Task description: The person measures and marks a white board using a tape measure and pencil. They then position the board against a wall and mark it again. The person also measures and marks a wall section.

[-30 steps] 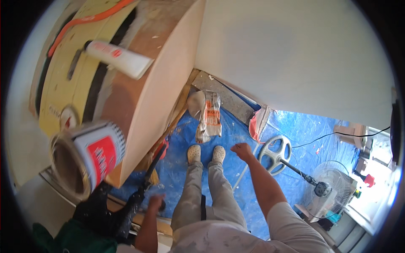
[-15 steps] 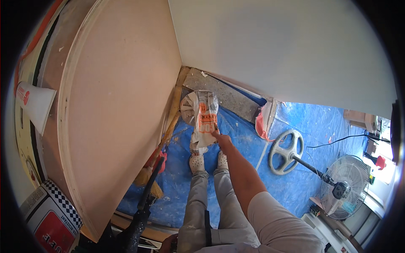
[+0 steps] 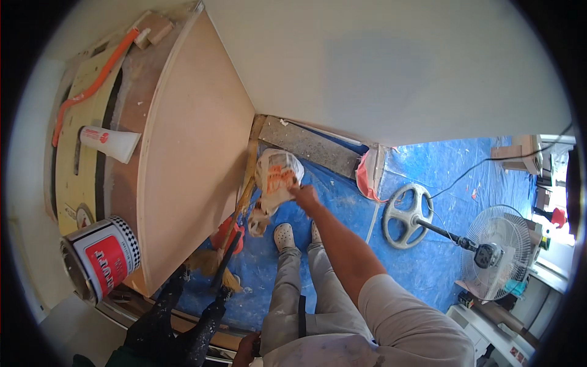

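My right hand (image 3: 307, 199) is closed on the edge of a crumpled pale bag (image 3: 279, 177) with orange print. The bag hangs in front of my shoes, above the blue sheeting (image 3: 333, 202), and a ragged brownish part of it trails at its lower left. Whether the bag touches the floor I cannot make out. Down at the lower edge, by my waist, my left hand (image 3: 246, 350) shows only in part; its fingers are hidden.
At left, a pinkish panel (image 3: 189, 140) carries a paint can (image 3: 107, 257) and a white tube (image 3: 110, 142). Another person's paint-spattered dark trousers (image 3: 208, 318) stand lower left, near straw-coloured bristles (image 3: 231, 281). A pedestal fan (image 3: 495, 254) with its round base (image 3: 408, 217) lies right.
The bag has moved left and bunched up, still in my right hand. My view has shifted, so more of the panel's top and the other person's legs show.
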`<state>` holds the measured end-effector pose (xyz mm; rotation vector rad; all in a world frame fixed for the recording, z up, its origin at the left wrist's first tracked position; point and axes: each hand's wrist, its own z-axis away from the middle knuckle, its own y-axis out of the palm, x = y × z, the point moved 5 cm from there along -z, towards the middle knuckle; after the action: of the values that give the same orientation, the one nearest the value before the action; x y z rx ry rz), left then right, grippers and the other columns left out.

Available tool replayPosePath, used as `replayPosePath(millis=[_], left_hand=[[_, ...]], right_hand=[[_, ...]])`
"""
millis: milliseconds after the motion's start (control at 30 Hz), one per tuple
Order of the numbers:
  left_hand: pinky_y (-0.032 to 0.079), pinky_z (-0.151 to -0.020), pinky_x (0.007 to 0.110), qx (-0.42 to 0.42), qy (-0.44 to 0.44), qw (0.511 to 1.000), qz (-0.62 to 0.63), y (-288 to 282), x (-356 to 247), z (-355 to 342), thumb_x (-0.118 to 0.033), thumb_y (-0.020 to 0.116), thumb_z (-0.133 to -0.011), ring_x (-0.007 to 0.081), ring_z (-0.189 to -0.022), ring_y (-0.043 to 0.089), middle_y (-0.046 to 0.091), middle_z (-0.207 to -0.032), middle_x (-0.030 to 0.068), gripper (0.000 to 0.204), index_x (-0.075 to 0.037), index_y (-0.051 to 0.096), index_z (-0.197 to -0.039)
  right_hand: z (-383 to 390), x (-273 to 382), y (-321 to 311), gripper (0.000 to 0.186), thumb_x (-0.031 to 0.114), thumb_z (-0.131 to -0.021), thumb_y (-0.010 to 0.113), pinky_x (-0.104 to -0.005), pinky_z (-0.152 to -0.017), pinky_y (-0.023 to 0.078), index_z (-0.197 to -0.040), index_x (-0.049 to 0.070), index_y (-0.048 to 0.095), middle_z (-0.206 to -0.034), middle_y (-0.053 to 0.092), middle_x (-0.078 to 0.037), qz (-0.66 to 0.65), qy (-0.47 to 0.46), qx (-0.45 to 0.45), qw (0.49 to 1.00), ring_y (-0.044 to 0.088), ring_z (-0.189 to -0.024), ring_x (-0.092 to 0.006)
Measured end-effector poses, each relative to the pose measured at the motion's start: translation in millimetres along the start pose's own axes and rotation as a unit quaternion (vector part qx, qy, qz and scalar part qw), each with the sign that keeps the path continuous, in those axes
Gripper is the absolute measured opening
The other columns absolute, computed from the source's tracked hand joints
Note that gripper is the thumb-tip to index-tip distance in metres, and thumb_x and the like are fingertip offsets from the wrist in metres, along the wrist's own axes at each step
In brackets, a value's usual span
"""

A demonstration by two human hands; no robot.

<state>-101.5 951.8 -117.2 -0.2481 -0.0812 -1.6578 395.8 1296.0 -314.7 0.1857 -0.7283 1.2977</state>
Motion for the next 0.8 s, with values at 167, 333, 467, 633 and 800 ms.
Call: replayPosePath(millis=[167,333,467,633,800], left_hand=[[0.056,-0.089,0.042,0.026,0.042,0.999,-0.017,-18.5,15.2,6.7,-0.035,0.061,-0.098,0.0248,-0.102,0.070,0.072,-0.112,0.0093,0.042,-0.002,0.067,-0.124],[0.056,-0.085,0.040,0.015,0.006,1.000,0.001,-57.1,28.5,-5.1,-0.033,0.060,-0.100,0.0238,-0.098,0.072,0.073,-0.110,0.0091,0.039,-0.002,0.068,-0.121],[0.043,-0.045,0.035,0.010,0.028,1.000,-0.011,-68.2,13.4,1.9,-0.037,0.066,-0.096,0.0178,-0.049,0.056,0.057,-0.066,0.0022,0.028,-0.014,0.057,-0.083],[0.048,-0.051,0.034,-0.016,0.022,0.998,-0.061,-72.5,-28.1,25.1,-0.031,0.067,-0.094,0.0176,-0.061,0.062,0.062,-0.077,0.0032,0.020,-0.012,0.062,-0.093],[0.053,-0.061,0.034,0.003,0.083,0.990,-0.115,-48.6,-83.4,43.9,-0.023,0.064,-0.091,0.0189,-0.070,0.065,0.063,-0.085,0.0052,0.019,-0.007,0.065,-0.101]], right_hand=[[41.0,-42.9,-14.4,0.044,0.036,-0.081,0.081,-0.0420,-0.060,0.051,-0.089,-0.007,0.074,-0.077,0.072,-0.014,-0.079,0.051,-0.010,0.996,0.068,-0.065,-0.0233],[50.6,-65.6,-60.7,0.040,0.035,-0.082,0.080,-0.0424,-0.052,0.047,-0.083,-0.004,0.071,-0.072,0.067,-0.010,-0.066,0.077,0.005,0.995,0.062,-0.056,-0.0204],[101.9,-105.6,-119.7,0.032,0.030,-0.085,0.078,-0.0372,-0.044,0.037,-0.076,0.002,0.066,-0.063,0.055,-0.004,-0.086,0.120,-0.021,0.989,0.050,-0.049,-0.0156],[152.7,-185.8,-183.5,0.029,0.027,-0.090,0.076,-0.0313,-0.040,0.028,-0.074,0.008,0.060,-0.058,0.049,0.001,-0.179,0.146,-0.049,0.972,0.042,-0.044,-0.0098],[207.0,-283.8,-249.9,0.028,0.025,-0.091,0.076,-0.0310,-0.039,0.028,-0.075,0.009,0.060,-0.059,0.048,0.002,-0.185,0.149,-0.120,0.964,0.042,-0.044,-0.0098]])
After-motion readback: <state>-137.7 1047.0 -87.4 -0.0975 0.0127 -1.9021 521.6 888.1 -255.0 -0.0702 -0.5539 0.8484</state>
